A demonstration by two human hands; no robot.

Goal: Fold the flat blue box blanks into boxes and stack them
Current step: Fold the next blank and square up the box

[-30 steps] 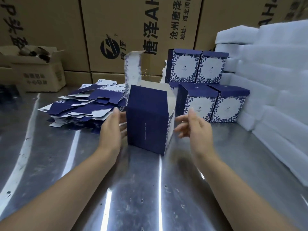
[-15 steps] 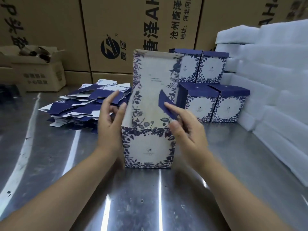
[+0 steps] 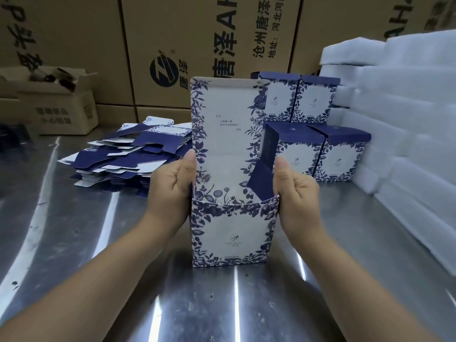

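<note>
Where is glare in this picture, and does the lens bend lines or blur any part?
Head view: glare streaks run over the steel table, left of and below the half-folded box; the seams of the brown cartons lean under the wide lens; the box's floral print is clear, its small text too soft to read.

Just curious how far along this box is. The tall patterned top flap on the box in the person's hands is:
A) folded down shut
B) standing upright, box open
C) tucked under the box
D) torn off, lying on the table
B: the box, held at its sides between the left hand and the right hand, has its lid flap standing straight up, and the top is open.
</note>
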